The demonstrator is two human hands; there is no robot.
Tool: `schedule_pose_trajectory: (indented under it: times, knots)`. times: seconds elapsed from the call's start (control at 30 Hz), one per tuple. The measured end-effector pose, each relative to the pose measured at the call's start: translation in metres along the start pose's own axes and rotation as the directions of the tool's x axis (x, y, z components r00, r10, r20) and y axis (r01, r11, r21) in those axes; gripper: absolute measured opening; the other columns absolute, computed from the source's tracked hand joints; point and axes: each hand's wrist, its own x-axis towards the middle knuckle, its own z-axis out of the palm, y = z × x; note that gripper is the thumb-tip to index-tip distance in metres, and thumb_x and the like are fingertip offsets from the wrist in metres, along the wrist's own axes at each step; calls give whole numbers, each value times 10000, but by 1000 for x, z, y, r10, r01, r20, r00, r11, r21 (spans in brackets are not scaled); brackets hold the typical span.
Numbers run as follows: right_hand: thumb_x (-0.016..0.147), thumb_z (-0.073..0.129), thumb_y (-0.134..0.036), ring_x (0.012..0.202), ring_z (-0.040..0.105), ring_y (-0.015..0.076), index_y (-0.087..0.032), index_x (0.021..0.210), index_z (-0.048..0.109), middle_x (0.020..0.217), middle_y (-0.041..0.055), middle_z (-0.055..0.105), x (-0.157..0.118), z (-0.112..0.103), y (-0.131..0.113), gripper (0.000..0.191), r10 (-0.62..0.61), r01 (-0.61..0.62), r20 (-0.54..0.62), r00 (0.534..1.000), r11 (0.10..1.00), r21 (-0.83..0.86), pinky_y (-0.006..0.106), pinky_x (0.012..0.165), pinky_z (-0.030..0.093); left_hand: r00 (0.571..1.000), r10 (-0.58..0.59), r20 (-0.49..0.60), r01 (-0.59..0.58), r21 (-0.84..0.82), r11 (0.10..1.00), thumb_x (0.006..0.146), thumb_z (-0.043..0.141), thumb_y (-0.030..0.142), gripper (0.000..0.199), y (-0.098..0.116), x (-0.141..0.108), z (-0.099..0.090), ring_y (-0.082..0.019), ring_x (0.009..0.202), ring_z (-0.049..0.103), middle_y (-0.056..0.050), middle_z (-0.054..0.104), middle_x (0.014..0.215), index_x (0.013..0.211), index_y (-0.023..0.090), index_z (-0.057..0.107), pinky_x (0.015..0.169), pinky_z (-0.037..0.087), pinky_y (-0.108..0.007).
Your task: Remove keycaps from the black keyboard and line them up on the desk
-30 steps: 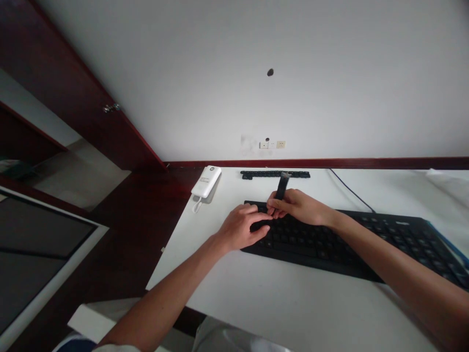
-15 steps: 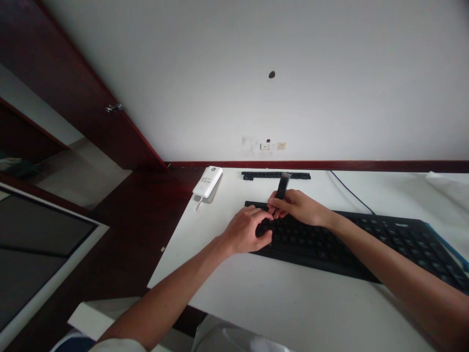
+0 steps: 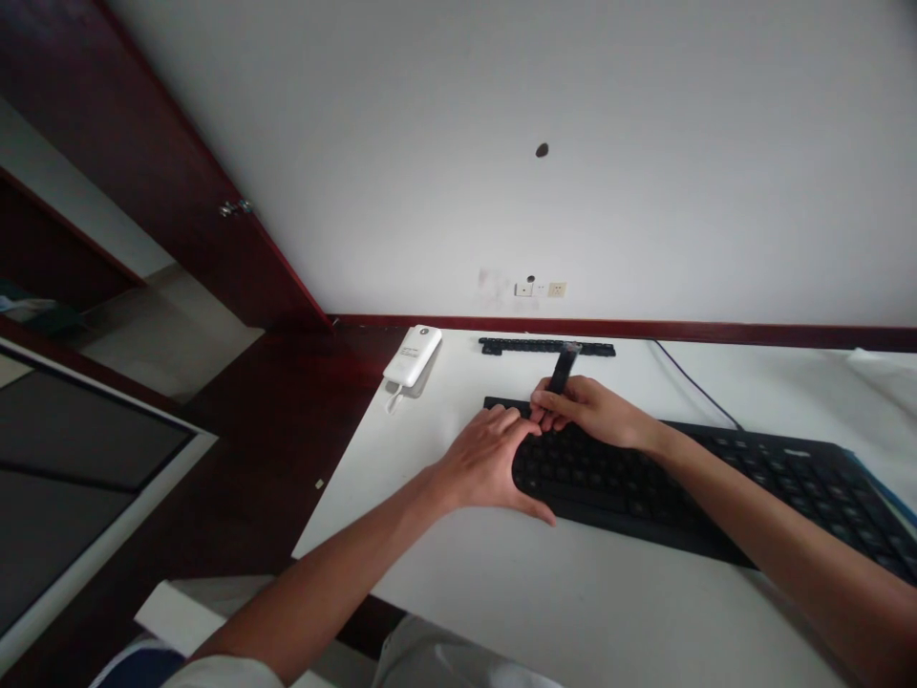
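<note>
My right hand (image 3: 594, 411) pinches a black stick-shaped object (image 3: 564, 369) upright between thumb and fingers, its pale tip pointing away from me. It is over the far left part of a black computer keyboard (image 3: 645, 487). My left hand (image 3: 487, 461) rests on the keyboard's left end, with fingers spread over the keys and the thumb reaching past the front edge. Its fingertips almost meet my right fingers. Both hands hide the keys beneath them.
Beyond the keyboard lie a long black strip of keys (image 3: 546, 347) and a white power bank (image 3: 412, 355) with a short white cord. A dark cable (image 3: 694, 384) runs across the white desk (image 3: 444, 564). Dark red cabinetry stands to the left.
My left hand has slid right and toward me along the keyboard, its thumb now past the front edge. My right hand keeps the black object. The whole view has tilted slightly.
</note>
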Motion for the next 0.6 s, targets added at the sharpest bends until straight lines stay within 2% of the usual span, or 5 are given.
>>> schedule_pose_trajectory:
  times: [0.3, 0.6]
  knots:
    - [899, 577, -693, 763, 682, 201, -193, 938, 652, 915, 77, 734, 1, 3, -1, 507, 48, -47, -20, 999, 998, 40, 360, 721, 571, 999, -12, 38, 9, 83, 996, 517, 774, 875, 1035, 3, 2, 0, -313, 1028, 573, -113, 608, 1127, 1254, 171, 597, 961, 497, -496]
    - [956, 551, -642, 787, 673, 204, -173, 924, 673, 897, 74, 716, -2, 1, -6, 485, -17, 18, 78, 997, 1000, -5, 359, 726, 567, 1000, 29, -5, -28, 160, 987, 566, 664, 941, 1042, 3, -2, 1, -291, 965, 567, -110, 642, 1080, 1264, 169, 646, 920, 484, -456]
